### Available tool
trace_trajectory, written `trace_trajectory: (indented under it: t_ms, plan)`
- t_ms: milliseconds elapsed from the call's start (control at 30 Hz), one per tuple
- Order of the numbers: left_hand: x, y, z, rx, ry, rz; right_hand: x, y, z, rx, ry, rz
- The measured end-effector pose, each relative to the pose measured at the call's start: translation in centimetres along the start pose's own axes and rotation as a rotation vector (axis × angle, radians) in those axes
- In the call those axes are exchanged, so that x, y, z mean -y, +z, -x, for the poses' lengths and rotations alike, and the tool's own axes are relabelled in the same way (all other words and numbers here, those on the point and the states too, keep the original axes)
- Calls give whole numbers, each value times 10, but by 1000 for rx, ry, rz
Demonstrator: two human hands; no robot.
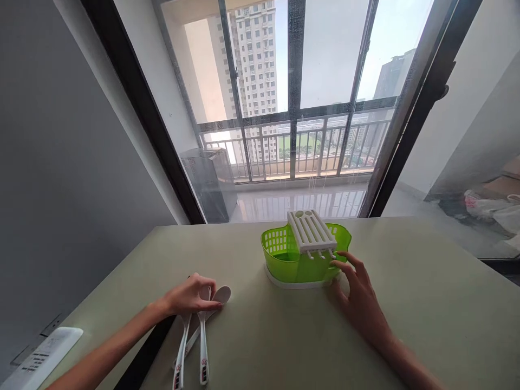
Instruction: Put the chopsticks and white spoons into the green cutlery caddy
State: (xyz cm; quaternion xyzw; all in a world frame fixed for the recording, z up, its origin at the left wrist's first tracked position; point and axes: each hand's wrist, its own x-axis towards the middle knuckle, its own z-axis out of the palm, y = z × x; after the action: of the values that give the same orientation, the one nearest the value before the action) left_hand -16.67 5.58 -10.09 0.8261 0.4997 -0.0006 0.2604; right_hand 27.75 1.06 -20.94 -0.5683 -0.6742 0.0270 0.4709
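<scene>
A green plastic cutlery basket (284,254) with a white slotted divider (311,230) stands on a white base in the middle of the table. My right hand (359,295) rests against its right front side, fingers spread and touching the rim. Three white spoons (203,336) lie at the table's near left, bowls pointing away from me. My left hand (190,295) lies over their bowls, fingers curled and pinching one spoon near its bowl.
The beige table (426,319) reaches to a large window with a balcony and tall buildings behind it. A white remote-like device (43,357) lies at the lower left, beyond a dark gap beside the table. Bags lie on the floor at right (491,208).
</scene>
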Motion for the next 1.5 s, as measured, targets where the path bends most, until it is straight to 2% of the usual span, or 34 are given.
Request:
trace_trajectory:
  t_ms: [300, 567, 867, 1000, 1167, 1267, 1333, 1500]
  plan:
    - [-9, 12, 4, -135, 134, -222, 0, -1, 0, -13, -6, -4]
    - [-10, 14, 8, -261, 190, -413, 1, -2, 0, -7, -20, -7]
    - [-14, 2, 8, -330, 243, -609, 1, -3, -1, 8, -10, -6]
    - [-17, -4, 2, -336, 257, -714, 2, -3, -2, -5, -23, -11]
    - [-22, -20, -12, -376, 304, -735, 1, -3, -1, -7, -22, -9]
    - [-40, -33, -23, -505, 339, -680, 0, -2, -1, -5, -16, -1]
    - [-63, -40, -33, -632, 361, -617, 1, -2, -1, -4, -14, 6]
    - [-150, -35, -58, -830, 504, -348, 3, -2, -1, 4, -22, 12]
